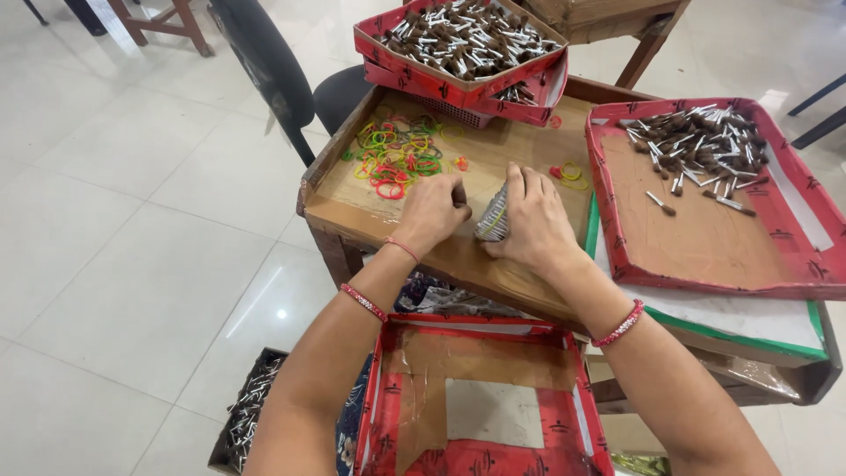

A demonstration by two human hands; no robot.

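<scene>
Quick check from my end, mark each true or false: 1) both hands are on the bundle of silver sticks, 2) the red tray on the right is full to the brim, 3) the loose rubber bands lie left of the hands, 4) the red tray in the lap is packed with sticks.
1) True: the left hand and right hand close around the bundle of thin silver sticks on the brown cardboard work surface.
2) False: the red cardboard tray on the right holds sticks only in its far corner; most of its floor is bare.
3) True: the pile of coloured rubber bands lies to the left, beyond the left hand.
4) False: the red cardboard tray in the lap holds no sticks.
</scene>
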